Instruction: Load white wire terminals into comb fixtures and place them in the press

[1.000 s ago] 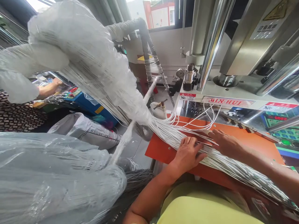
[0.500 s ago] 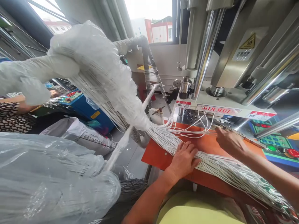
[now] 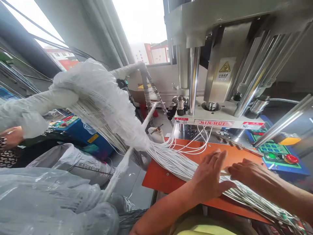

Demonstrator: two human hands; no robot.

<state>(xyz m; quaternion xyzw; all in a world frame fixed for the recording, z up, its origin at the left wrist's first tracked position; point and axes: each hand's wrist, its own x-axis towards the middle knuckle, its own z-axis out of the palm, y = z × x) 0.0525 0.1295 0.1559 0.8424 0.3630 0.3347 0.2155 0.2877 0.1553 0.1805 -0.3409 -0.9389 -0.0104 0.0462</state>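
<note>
My left hand (image 3: 209, 176) is raised over the bundle of white cables (image 3: 177, 160), its fingers stretched out and the thumb apart. Close beside it, to the right, my right hand (image 3: 250, 174) has its fingers curled together above the same bundle. What those fingers hold, if anything, is hidden. The cables run across an orange board (image 3: 156, 176) and off to the lower right. Several cable loops (image 3: 192, 148) rise from the bundle into the press (image 3: 217, 119), where a metal mould (image 3: 226, 138) lies at the front.
A plastic-wrapped rack (image 3: 97, 98) stands at the left, cables hanging over it. Clear plastic sheeting (image 3: 56, 199) covers the lower left, near a white sack (image 3: 85, 163). A control panel with a red button (image 3: 292, 159) sits at the right. Another person's hand (image 3: 13, 138) shows far left.
My right hand has come down from the mould toward the cables. My left hand has lifted off the bundle and moved right, beside it. The view has shifted.
</note>
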